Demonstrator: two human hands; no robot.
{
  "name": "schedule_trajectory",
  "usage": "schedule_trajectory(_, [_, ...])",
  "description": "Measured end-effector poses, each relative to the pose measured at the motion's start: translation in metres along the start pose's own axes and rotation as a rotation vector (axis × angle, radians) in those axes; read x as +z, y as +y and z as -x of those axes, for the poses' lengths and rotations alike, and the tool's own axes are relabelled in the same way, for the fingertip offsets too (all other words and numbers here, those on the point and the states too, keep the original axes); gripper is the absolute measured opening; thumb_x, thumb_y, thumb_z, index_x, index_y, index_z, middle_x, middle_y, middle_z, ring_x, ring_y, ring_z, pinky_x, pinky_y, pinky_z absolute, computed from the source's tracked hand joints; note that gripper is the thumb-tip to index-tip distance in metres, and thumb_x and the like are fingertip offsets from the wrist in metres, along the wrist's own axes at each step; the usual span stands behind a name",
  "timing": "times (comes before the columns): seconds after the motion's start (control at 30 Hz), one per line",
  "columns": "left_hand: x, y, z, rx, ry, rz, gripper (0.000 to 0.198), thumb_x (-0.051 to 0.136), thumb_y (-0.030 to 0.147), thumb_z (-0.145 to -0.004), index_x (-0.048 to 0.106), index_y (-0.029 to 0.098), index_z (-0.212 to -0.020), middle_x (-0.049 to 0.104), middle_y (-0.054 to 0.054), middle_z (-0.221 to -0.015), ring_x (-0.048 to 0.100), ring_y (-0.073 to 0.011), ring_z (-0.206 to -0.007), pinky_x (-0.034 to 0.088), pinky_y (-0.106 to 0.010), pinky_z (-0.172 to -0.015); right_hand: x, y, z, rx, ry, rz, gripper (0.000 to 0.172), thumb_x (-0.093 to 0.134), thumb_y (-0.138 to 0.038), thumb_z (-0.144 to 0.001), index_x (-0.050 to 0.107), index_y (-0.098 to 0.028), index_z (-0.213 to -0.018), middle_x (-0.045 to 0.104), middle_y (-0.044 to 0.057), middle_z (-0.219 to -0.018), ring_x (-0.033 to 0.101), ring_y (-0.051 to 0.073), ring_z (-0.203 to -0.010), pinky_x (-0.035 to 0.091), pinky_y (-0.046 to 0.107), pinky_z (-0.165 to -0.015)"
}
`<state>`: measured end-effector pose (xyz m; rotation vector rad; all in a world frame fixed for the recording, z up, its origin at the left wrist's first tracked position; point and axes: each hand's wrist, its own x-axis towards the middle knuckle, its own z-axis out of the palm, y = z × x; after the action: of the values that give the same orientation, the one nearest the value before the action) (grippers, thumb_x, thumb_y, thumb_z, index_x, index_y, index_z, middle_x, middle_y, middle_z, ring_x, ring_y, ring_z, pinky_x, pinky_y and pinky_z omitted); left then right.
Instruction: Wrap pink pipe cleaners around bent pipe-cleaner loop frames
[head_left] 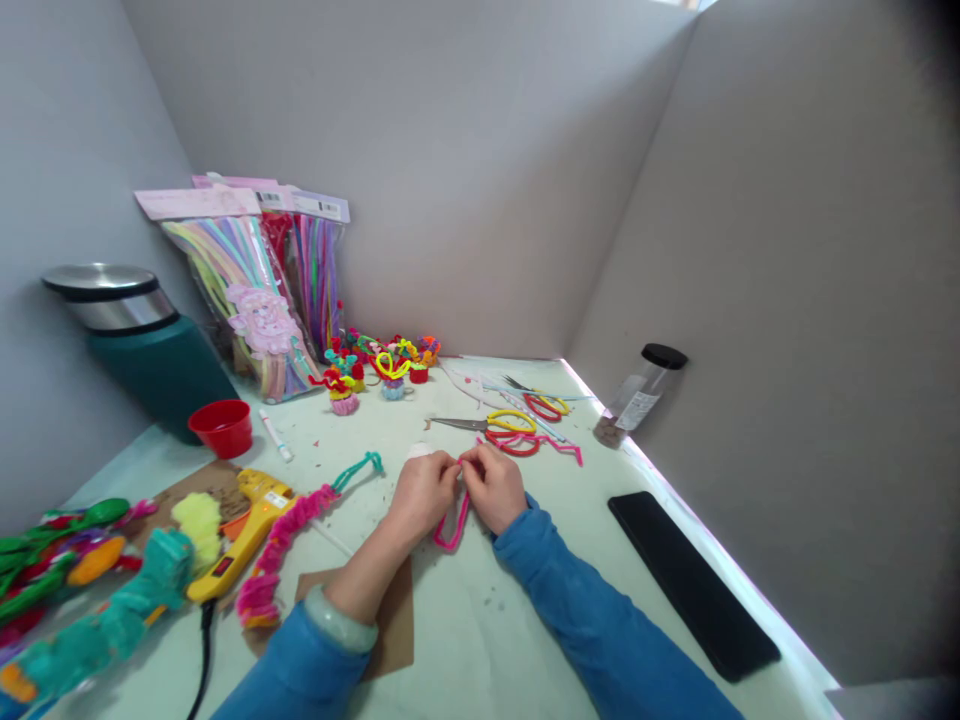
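Left hand [424,492]: I am seeing its fingers pinching the pink fuzzy stick [450,547].
Right hand [495,487]: its fingers are pinching the same stick, close beside.
Pink loop: the stick is bending between my hands, over the table [480,645].
Near scissors [484,426]: they are lying just past my hands.

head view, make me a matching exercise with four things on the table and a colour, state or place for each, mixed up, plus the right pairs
Things:
1. looped pink pipe cleaner
2. glue gun
3. cup
4. jar

Descriptions:
A. red
B. see-through, with a black lid
C. pinched in the fingertips of the left hand and right hand
D. yellow, with a black cord

Right pairs: 1-C, 2-D, 3-A, 4-B
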<state>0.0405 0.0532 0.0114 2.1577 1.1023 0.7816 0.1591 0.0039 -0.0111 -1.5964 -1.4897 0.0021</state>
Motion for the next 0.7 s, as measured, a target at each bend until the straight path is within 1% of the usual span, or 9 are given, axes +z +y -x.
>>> schedule_trajectory(0.07, [0.000, -0.002, -0.001, -0.061, -0.019, 0.143, 0.022, 0.052, 0.029, -0.074, 0.059, 0.016, -0.058, 0.054, 0.000, -0.052, 0.045, -0.0110, -0.049, 0.028, -0.022, -0.049, 0.000, 0.000, -0.001, 0.018, 0.005, -0.049, 0.010, 0.048, -0.017, -0.078, 0.057, -0.018, -0.074, 0.058, 0.003, -0.072, 0.053, 0.015, -0.066, 0.040, 0.025, -0.063])
schedule_trajectory(0.17, [-0.004, -0.006, -0.004, -0.253, -0.099, 0.444, 0.023, 0.053, 0.037, -0.072, 0.058, 0.016, -0.063, 0.051, 0.002, -0.048, 0.038, -0.0084, -0.038, 0.026, -0.021, -0.040, -0.001, 0.000, -0.003, 0.069, -0.005, -0.142, 0.011, 0.049, -0.024, -0.081, 0.058, -0.017, -0.082, 0.061, 0.003, -0.076, 0.053, 0.014, -0.063, 0.041, 0.025, -0.061])
schedule_trajectory(0.23, [-0.008, -0.008, -0.005, -0.332, -0.151, 0.601, 0.024, 0.055, 0.039, -0.070, 0.057, 0.016, -0.068, 0.050, 0.004, -0.046, 0.035, -0.0072, -0.034, 0.025, -0.021, -0.037, -0.001, 0.000, -0.003, 0.111, -0.024, -0.184, 0.013, 0.050, -0.028, -0.081, 0.057, -0.017, -0.083, 0.061, 0.002, -0.072, 0.053, 0.013, -0.059, 0.041, 0.025, -0.059])
schedule_trajectory(0.3, [-0.011, -0.008, -0.005, -0.353, -0.174, 0.652, 0.026, 0.056, 0.042, -0.069, 0.056, 0.015, -0.070, 0.047, 0.005, -0.041, 0.034, -0.0071, -0.032, 0.024, -0.020, -0.036, -0.002, 0.000, -0.002, 0.135, -0.034, -0.203, 0.012, 0.050, -0.027, -0.080, 0.057, -0.017, -0.080, 0.060, 0.000, -0.066, 0.052, 0.013, -0.057, 0.040, 0.024, -0.056])
schedule_trajectory(0.4, [-0.013, -0.006, -0.004, -0.362, -0.172, 0.607, 0.030, 0.054, 0.046, -0.071, 0.056, 0.016, -0.070, 0.038, 0.007, -0.032, 0.029, -0.0069, -0.029, 0.019, -0.020, -0.034, -0.002, -0.001, 0.000, 0.132, -0.037, -0.225, 0.011, 0.050, -0.025, -0.080, 0.057, -0.017, -0.077, 0.057, -0.001, -0.062, 0.051, 0.012, -0.056, 0.039, 0.023, -0.055])
schedule_trajectory(0.47, [-0.013, -0.005, -0.004, -0.363, -0.166, 0.598, 0.029, 0.055, 0.045, -0.071, 0.055, 0.016, -0.068, 0.036, 0.007, -0.031, 0.026, -0.0060, -0.028, 0.016, -0.020, -0.033, -0.003, -0.003, 0.000, 0.134, -0.040, -0.260, 0.011, 0.050, -0.025, -0.080, 0.057, -0.017, -0.077, 0.057, -0.001, -0.062, 0.051, 0.012, -0.055, 0.039, 0.023, -0.054])
schedule_trajectory(0.57, [-0.013, -0.004, -0.003, -0.368, -0.183, 0.650, 0.028, 0.058, 0.042, -0.070, 0.053, 0.015, -0.063, 0.034, 0.008, -0.031, 0.024, -0.0046, -0.028, 0.013, -0.020, -0.034, -0.003, -0.004, -0.001, 0.158, -0.035, -0.340, 0.014, 0.051, -0.029, -0.080, 0.057, -0.017, -0.075, 0.058, 0.000, -0.063, 0.051, 0.012, -0.056, 0.039, 0.023, -0.054])
schedule_trajectory(0.63, [-0.014, -0.006, -0.003, -0.352, -0.216, 0.730, 0.030, 0.058, 0.043, -0.070, 0.051, 0.015, -0.061, 0.034, 0.008, -0.031, 0.024, -0.0040, -0.029, 0.013, -0.019, -0.035, -0.003, -0.004, -0.002, 0.216, -0.042, -0.416, 0.018, 0.052, -0.032, -0.079, 0.055, -0.017, -0.070, 0.055, -0.002, -0.058, 0.050, 0.011, -0.052, 0.039, 0.023, -0.051])
schedule_trajectory(0.7, [-0.013, -0.009, -0.004, -0.325, -0.265, 0.825, 0.031, 0.058, 0.043, -0.071, 0.051, 0.015, -0.060, 0.034, 0.008, -0.033, 0.025, -0.0038, -0.030, 0.016, -0.019, -0.036, -0.001, -0.002, -0.004, 0.310, -0.096, -0.543, 0.021, 0.053, -0.036, -0.078, 0.052, -0.018, -0.067, 0.050, -0.004, -0.051, 0.045, 0.010, -0.044, 0.037, 0.022, -0.045])
